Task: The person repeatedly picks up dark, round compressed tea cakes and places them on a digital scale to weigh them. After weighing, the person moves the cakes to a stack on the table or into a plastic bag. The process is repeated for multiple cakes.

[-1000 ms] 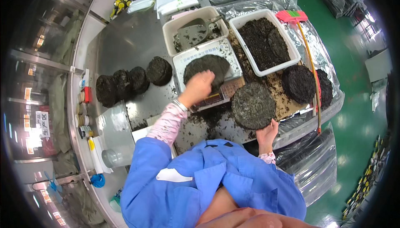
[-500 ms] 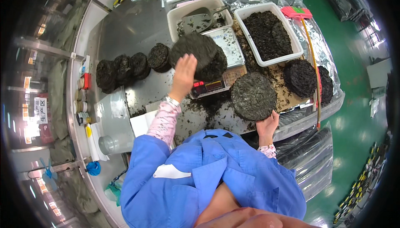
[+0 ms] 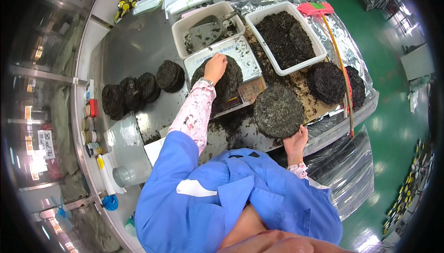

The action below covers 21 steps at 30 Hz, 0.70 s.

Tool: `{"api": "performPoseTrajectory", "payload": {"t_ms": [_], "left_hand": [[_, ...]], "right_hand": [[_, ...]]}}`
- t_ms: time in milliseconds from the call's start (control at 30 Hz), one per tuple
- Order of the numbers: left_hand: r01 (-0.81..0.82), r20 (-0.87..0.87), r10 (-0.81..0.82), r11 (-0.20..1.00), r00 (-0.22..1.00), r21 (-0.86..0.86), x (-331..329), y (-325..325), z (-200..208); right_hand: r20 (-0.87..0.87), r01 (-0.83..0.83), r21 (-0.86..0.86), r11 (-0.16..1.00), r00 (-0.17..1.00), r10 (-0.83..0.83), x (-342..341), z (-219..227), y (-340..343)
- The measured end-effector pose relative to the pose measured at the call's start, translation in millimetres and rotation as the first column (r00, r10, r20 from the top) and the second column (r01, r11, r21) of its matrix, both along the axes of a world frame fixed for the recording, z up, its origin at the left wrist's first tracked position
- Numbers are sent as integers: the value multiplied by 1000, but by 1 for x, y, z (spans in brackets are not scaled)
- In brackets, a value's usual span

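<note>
My left hand point(image 3: 216, 69) is closed at the far edge of a dark, round pressed-leaf cake point(image 3: 233, 74), over the digital scale point(image 3: 245, 52). The hand and wrist cover part of this cake, so I cannot tell whether a second one lies beneath it. The cake hides the scale's display. To the right, my right hand point(image 3: 296, 144) grips the near edge of a flatter, greyish pressed-leaf cake point(image 3: 279, 110), thumb at its rim and fingers under it. Its broad face is turned up, beside the scale's near right corner.
Several dark cakes point(image 3: 170, 76) stand in a row on the metal table point(image 3: 138, 45) at left. Behind the scale is a white tub point(image 3: 178, 36) with a scoop point(image 3: 206, 29). A white bin point(image 3: 286, 71) of loose leaves, more cakes point(image 3: 326, 83) and a pink-headed broom point(image 3: 316, 9) are at right.
The cake in my left hand has come down and nearer over the scale, uncovering more of the pan and hiding the display. My right hand keeps its grip.
</note>
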<state>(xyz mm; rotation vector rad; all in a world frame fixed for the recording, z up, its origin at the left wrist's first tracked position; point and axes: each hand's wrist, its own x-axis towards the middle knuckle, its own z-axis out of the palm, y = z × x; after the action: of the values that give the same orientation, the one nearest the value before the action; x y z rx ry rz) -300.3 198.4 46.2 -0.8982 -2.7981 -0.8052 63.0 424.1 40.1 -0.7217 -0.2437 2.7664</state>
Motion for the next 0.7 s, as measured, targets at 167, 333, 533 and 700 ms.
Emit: {"api": "performPoseTrajectory", "payload": {"t_ms": [167,333,533,700], "left_hand": [[4,9,-2,973,1000,-229,-19,13,-22],[-272,540,86,922,837,274,-44,4,-23],[-260,94,242,885,966,387,-108,-40,-5],[325,554,-363,930,749,169,91,49,132]], "right_hand": [[35,77,10,997,996,-78,2,-8,2],[74,97,23,995,992,-98,1,-6,1],[39,-7,-2,1000,999,7,-8,-14,-9],[2,35,64,997,999,-35,-18,12,-20]]}}
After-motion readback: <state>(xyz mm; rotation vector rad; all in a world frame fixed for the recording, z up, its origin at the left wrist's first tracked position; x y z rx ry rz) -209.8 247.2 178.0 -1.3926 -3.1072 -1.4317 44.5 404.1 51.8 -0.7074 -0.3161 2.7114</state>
